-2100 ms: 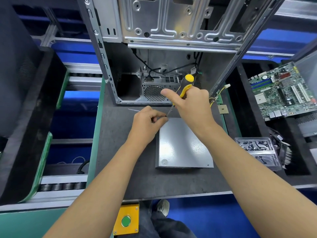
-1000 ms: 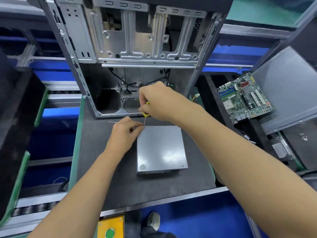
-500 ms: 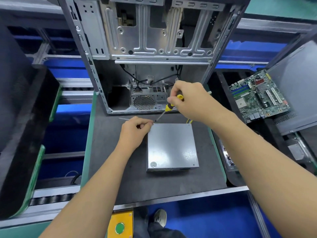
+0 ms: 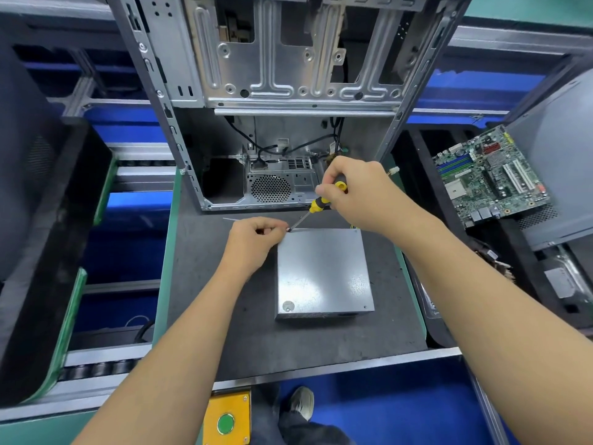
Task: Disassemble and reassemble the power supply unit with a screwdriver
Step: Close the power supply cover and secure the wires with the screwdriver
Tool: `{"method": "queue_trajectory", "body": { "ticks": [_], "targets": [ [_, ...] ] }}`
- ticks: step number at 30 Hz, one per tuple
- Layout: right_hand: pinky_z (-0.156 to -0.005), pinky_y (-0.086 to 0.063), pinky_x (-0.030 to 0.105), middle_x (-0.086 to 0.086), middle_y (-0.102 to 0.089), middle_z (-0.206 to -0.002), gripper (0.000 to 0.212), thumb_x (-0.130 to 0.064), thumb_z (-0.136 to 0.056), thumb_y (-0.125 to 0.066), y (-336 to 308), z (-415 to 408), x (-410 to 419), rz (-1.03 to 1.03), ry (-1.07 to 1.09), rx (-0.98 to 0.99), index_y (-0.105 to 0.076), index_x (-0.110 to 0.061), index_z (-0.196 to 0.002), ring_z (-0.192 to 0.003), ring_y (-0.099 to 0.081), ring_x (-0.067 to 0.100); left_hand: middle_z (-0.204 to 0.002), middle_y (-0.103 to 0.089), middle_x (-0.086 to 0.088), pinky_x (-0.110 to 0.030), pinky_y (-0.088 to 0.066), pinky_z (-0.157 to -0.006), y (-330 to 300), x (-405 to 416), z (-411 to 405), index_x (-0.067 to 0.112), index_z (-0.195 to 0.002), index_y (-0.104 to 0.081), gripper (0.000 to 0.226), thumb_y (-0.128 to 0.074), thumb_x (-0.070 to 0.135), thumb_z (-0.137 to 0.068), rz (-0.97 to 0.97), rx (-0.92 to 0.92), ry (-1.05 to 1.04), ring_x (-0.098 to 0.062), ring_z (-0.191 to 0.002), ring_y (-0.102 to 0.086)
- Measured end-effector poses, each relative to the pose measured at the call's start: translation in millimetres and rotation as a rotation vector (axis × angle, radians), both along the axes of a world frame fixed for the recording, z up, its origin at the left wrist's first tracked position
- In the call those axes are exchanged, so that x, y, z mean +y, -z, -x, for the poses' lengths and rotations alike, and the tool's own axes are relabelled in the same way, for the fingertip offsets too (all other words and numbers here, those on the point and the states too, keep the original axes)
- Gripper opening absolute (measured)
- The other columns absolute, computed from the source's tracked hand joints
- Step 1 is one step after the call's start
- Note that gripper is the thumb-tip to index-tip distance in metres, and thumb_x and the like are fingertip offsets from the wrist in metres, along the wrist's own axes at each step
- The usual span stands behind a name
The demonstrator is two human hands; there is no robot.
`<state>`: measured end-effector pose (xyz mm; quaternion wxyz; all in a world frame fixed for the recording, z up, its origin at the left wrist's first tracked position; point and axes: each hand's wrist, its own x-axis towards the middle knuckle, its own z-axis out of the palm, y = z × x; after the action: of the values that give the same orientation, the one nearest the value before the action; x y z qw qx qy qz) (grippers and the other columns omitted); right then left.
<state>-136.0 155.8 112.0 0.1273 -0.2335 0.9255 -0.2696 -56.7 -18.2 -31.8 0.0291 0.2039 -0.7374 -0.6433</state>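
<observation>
My right hand (image 4: 362, 194) grips the screwdriver (image 4: 321, 203); my left hand (image 4: 256, 239) pinches at its tip, on the power supply's (image 4: 324, 274) far-left corner. A slipping tip could drop the screw onto the worktop (image 4: 205, 284).

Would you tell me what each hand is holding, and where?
Right hand grips the screwdriver by its yellow-black handle; left hand pinches something small at its tip, unidentifiable.

R hand (image 4: 362, 194) grips yellow/black screwdriver (image 4: 322, 202), tip at far-left corner of grey PSU box (image 4: 324, 273) on dark mat (image 4: 256, 342); L hand (image 4: 253, 237) curled at same corner, open PC chassis (image 4: 288, 101) at mat's far edge.
</observation>
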Motion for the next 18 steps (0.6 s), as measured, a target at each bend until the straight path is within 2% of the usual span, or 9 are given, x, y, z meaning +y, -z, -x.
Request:
{"method": "queue_trajectory", "body": {
  "ticks": [2,4,12,15,18],
  "targets": [
    [-0.069,-0.052,0.036,0.004,-0.064,-0.090,0.016,-0.037,-0.097,-0.058,1.3,-0.3,1.4,0.019,0.019,-0.030,-0.054,-0.026,-0.085,-0.099,-0.056,0.020,-0.063,-0.051,0.010,-0.007,-0.045,-0.065,-1.0,0.7,0.8,0.037,-0.074,-0.078,0.026,-0.073,0.015,-0.087,-0.007,-0.009,-0.007,-0.005,-0.067,-0.051],
    [-0.076,-0.054,0.041,0.006,-0.064,-0.091,0.016,-0.037,-0.097,-0.058,2.1,-1.0,2.6,0.029,0.041,-0.045,-0.054,-0.028,-0.083,-0.104,-0.057,0.022,-0.064,-0.052,0.007,-0.008,-0.044,-0.065,-1.8,0.7,1.2,0.036,-0.074,-0.078,0.026,-0.073,0.014,-0.087,-0.024,-0.012,-0.006,-0.005,-0.068,-0.051],
    [-0.083,-0.055,0.046,0.009,-0.066,-0.096,0.015,-0.037,-0.096,-0.059,5.3,-1.4,8.1,0.062,0.095,-0.054,-0.054,-0.029,-0.084,-0.100,-0.063,0.026,-0.074,-0.059,-0.006,-0.022,-0.047,-0.074,-3.0,2.5,3.6,0.032,-0.072,-0.079,0.027,-0.072,0.011,-0.086,-0.078,-0.032,-0.021,-0.011,-0.073,-0.053],
    [-0.081,-0.056,0.046,0.009,-0.066,-0.098,0.014,-0.037,-0.096,-0.059,6.5,-1.2,9.2,0.076,0.105,-0.052,-0.055,-0.027,-0.086,-0.094,-0.066,0.025,-0.070,-0.055,-0.003,-0.016,-0.046,-0.068,-2.6,1.3,4.5,0.031,-0.074,-0.079,0.023,-0.072,0.013,-0.086,-0.053,-0.033,-0.015,-0.010,-0.071,-0.052],
    [-0.082,-0.056,0.047,0.009,-0.066,-0.100,0.014,-0.037,-0.096,-0.059,6.5,-1.3,9.6,0.087,0.112,-0.057,-0.056,-0.027,-0.087,-0.099,-0.065,0.028,-0.065,-0.051,0.002,-0.010,-0.045,-0.062,-1.7,0.8,4.3,0.030,-0.076,-0.078,0.020,-0.072,0.015,-0.087,-0.035,-0.034,-0.013,-0.008,-0.069,-0.050]
  ]
}}
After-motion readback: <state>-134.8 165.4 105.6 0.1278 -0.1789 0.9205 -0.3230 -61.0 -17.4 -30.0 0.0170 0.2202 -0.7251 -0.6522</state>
